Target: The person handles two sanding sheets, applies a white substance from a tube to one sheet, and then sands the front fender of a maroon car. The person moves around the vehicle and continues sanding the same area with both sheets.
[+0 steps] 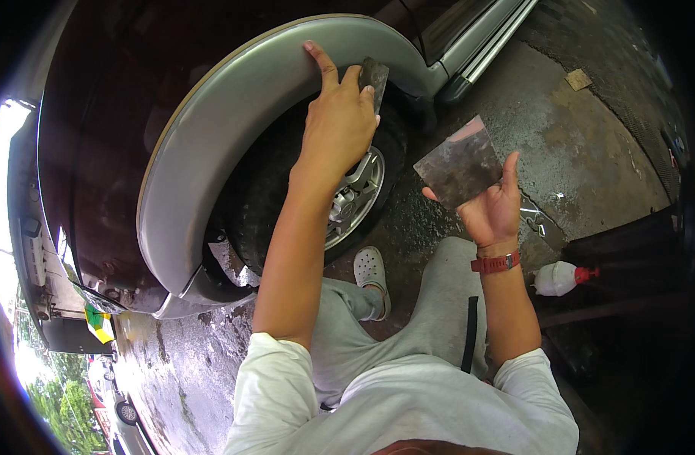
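My left hand (337, 125) reaches up to the silver wheel-arch flare (203, 125) of a dark car. Its index finger is stretched out and touches the flare's surface. Between the thumb and other fingers it grips a small dark, flat spreader-like plate (375, 74). My right hand (496, 211), palm up with a red watch on the wrist, supports a larger dark square plate (460, 168) from below. A pinkish paste (467, 129) lies along that plate's far edge. The fingers under the larger plate are partly hidden.
Below the flare is the car's wheel (356, 199). A side step (484, 57) runs along the car at top right. A white bottle with a red cap (557, 278) is right of my arm. A flat brown piece (579, 80) lies on the wet floor (545, 121).
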The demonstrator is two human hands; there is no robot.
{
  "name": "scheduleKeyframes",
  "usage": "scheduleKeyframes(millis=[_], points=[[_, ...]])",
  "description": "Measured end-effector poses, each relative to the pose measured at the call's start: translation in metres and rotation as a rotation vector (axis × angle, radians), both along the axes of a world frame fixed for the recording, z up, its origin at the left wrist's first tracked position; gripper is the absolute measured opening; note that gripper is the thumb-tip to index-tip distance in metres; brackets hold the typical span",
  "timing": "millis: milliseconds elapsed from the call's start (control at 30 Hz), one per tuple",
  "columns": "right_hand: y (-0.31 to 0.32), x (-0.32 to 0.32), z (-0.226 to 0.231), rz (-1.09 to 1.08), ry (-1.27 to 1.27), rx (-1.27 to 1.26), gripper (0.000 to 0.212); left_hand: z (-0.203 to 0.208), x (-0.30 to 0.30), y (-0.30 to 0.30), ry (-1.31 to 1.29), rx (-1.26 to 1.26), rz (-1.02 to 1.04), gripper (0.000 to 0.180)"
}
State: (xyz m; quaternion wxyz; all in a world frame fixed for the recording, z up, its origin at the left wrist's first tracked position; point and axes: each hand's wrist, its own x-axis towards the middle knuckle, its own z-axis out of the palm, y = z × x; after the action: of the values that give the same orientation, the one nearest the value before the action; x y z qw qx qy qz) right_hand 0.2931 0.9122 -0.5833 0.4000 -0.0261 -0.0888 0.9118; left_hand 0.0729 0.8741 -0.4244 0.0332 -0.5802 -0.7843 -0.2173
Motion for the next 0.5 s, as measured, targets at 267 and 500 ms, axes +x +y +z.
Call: scheduleKeyframes(millis=[267, 500], points=[[0.003, 0.003, -0.01, -0.001, 0.016, -0.024, 0.082, 0.001, -0.002, -0.006, 0.078, 0.005, 0.03, 0.048], [0.0, 0.003, -0.021, 0.0, 0.013, -0.038, 0.078, 0.005, 0.003, -0.034, -0.008, 0.04, 0.098, 0.048]])
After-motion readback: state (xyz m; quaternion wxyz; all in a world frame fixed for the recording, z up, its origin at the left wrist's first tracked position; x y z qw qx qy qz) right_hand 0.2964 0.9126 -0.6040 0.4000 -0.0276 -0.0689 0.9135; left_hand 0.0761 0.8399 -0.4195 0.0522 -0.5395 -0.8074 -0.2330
